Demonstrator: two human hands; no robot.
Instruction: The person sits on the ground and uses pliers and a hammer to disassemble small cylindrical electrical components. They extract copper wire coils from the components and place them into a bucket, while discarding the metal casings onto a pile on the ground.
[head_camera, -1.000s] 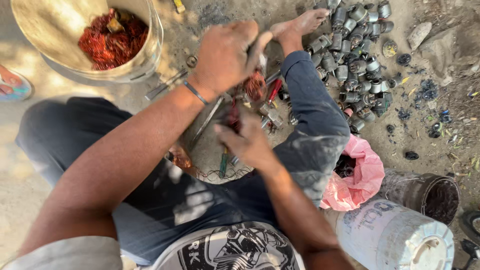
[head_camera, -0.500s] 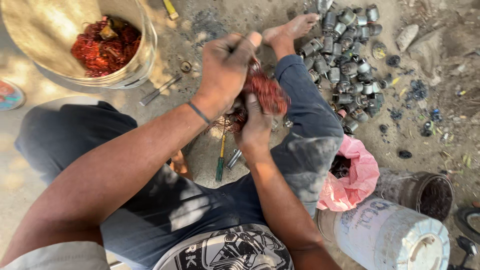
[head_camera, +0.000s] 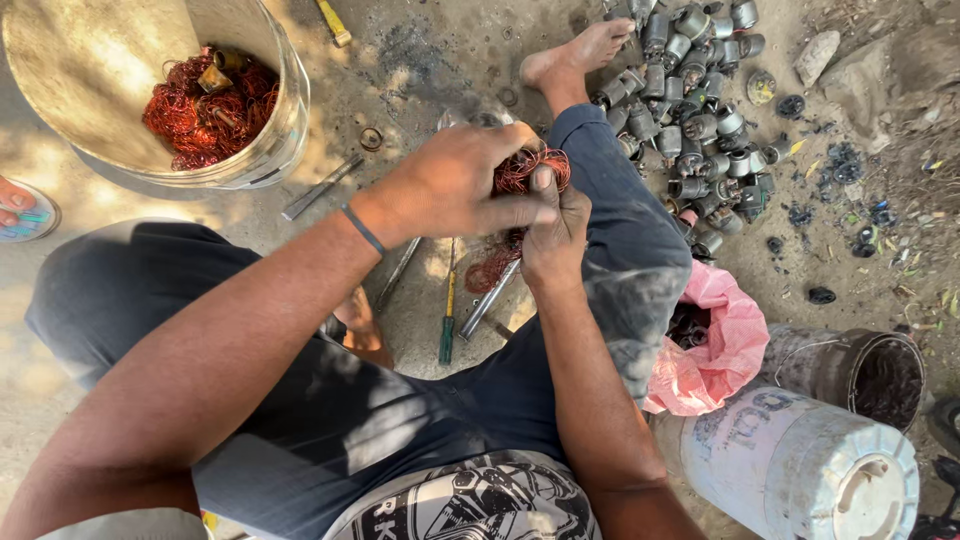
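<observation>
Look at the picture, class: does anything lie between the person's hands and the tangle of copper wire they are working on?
No. Both the left hand and the right hand already grip the copper wire tangle directly, held above the ground over the tools. Nothing visible separates hands from wire.

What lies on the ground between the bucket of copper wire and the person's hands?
In the head view, a metal chisel and a small ring lie on the bare ground between the bucket and the hands.

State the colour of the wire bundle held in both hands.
Reddish copper; the wire bundle shows best in the head view.
</observation>
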